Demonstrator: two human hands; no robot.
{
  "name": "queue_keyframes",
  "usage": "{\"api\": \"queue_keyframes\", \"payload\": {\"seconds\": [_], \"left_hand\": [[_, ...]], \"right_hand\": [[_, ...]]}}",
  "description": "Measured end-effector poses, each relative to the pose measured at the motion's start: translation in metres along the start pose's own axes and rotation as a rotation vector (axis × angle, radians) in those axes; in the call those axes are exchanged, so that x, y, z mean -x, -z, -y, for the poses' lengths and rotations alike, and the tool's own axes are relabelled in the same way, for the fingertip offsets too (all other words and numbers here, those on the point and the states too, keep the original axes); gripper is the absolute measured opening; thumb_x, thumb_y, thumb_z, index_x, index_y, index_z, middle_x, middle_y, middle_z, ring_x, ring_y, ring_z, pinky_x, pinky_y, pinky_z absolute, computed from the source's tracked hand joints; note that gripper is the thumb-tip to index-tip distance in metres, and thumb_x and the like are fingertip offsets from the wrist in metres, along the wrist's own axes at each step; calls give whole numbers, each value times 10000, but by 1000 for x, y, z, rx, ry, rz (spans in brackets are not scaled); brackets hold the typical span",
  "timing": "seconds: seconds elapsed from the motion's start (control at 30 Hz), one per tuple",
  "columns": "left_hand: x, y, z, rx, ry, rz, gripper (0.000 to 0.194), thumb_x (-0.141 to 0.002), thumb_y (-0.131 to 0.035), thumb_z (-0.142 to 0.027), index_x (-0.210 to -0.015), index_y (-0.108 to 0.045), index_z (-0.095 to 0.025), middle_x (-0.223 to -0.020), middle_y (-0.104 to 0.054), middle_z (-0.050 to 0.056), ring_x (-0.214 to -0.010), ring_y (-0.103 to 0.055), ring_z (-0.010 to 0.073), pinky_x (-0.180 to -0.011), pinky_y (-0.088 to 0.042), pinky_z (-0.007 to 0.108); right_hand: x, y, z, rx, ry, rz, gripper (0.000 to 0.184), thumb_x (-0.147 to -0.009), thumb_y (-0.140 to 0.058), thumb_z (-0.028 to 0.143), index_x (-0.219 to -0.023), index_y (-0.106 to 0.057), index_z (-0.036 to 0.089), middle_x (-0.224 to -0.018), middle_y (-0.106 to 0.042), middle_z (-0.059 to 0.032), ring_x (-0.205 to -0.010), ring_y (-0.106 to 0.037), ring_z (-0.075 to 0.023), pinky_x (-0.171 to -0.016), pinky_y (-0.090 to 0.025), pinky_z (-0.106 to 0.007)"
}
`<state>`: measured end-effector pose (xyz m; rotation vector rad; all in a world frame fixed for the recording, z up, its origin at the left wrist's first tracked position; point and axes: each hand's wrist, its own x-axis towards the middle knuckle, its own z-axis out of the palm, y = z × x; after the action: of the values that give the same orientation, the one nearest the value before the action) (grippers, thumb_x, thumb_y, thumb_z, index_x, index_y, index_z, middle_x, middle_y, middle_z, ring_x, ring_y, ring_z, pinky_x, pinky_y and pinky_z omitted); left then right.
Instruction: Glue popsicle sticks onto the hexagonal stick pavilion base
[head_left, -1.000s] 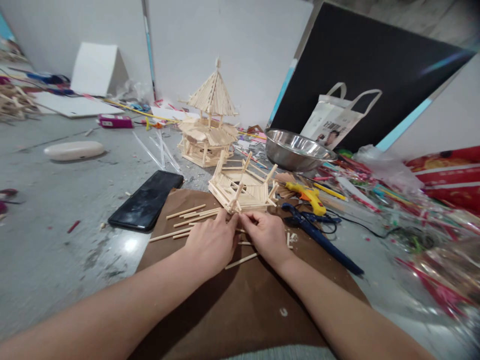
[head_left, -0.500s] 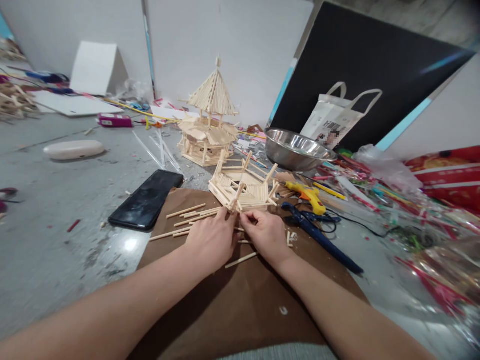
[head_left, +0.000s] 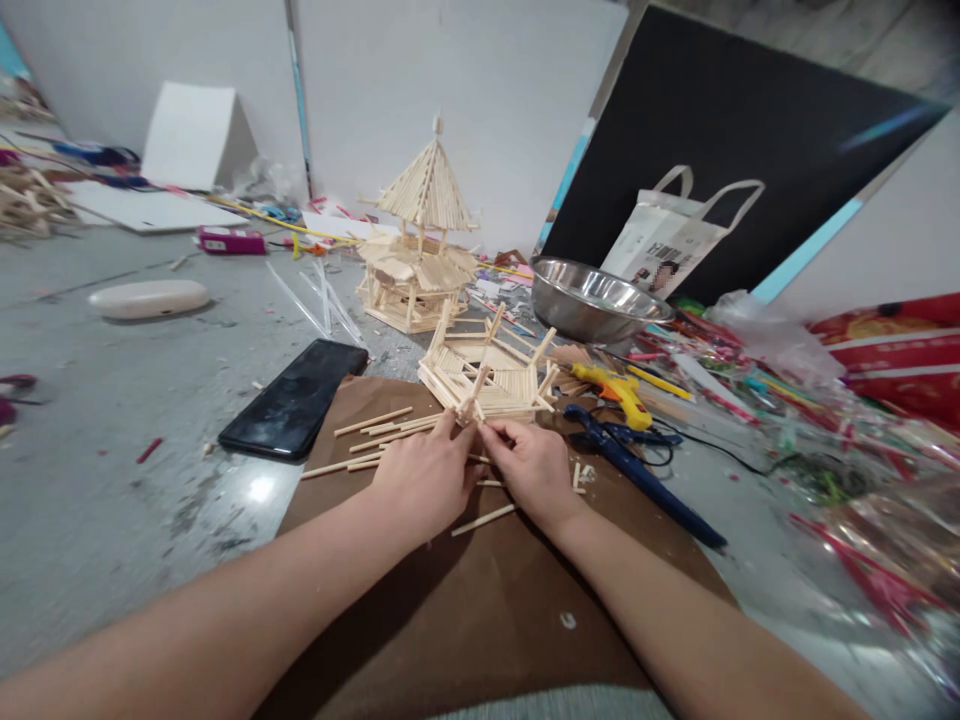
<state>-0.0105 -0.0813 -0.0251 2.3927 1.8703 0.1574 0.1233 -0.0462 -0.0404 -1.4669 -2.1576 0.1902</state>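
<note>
A many-sided base built of thin wooden sticks (head_left: 491,370), with short posts standing at its corners, sits in front of me. At its near corner my left hand (head_left: 424,470) is closed, its fingertips pressed against the stickwork. Beside it my right hand (head_left: 534,468) pinches at the same corner, thumb and forefinger together. What lies between the fingertips is mostly hidden, but they meet on the base's front edge. Loose wooden sticks (head_left: 375,430) lie under and left of my hands on a brown sheet (head_left: 480,620).
Behind the base stands a stick-built pavilion (head_left: 420,230). A black phone (head_left: 292,400) lies left; blue pliers (head_left: 645,470) and a yellow glue gun (head_left: 619,392) lie right. Farther back are a metal bowl (head_left: 600,300) and a white bag (head_left: 660,240). Plastic scraps (head_left: 840,470) crowd the right.
Almost nothing differs. Both hands stay at the near corner of the base, with only a tiny shift of the fingers and the view.
</note>
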Motion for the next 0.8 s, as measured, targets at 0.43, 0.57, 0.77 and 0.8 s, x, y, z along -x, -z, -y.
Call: {"api": "queue_keyframes", "payload": {"seconds": [0.43,0.57,0.77,0.8], "left_hand": [[0,-1,1,4,-1,-14,382,-790,-323,-409,-1123,-424,-253,-1177,-414,92,-752,-578,220,-596,-449,343],[0,0,1,7,2,-9,386,-793,-311,-412,-1128,-422,-257,-1174,-413,94,-761,-576,227,-602,-448,359],[0,1,0,4,20,19,391,-792,-319,-407,-1136,-421,-252,-1167,-410,104,-777,-574,224,-625,-446,359],[0,1,0,2,16,13,391,-791,-319,-411,-1134,-421,-252,-1162,-415,102,-772,-575,225,-618,-447,359]], "right_hand": [[-1,-3,-2,-5,19,0,300,-815,-387,386,-845,-641,230,-777,-674,-14,-693,-596,-128,-592,-384,-191],[-2,-2,-2,-15,11,8,301,-814,-385,396,-845,-639,236,-776,-672,-10,-694,-594,-126,-592,-384,-189],[-2,-3,-3,-19,13,10,311,-814,-377,411,-857,-635,241,-774,-671,-11,-692,-595,-129,-590,-385,-193],[-2,-3,-3,-23,15,9,311,-815,-377,410,-859,-634,240,-775,-670,-11,-697,-595,-130,-594,-387,-195]]}}
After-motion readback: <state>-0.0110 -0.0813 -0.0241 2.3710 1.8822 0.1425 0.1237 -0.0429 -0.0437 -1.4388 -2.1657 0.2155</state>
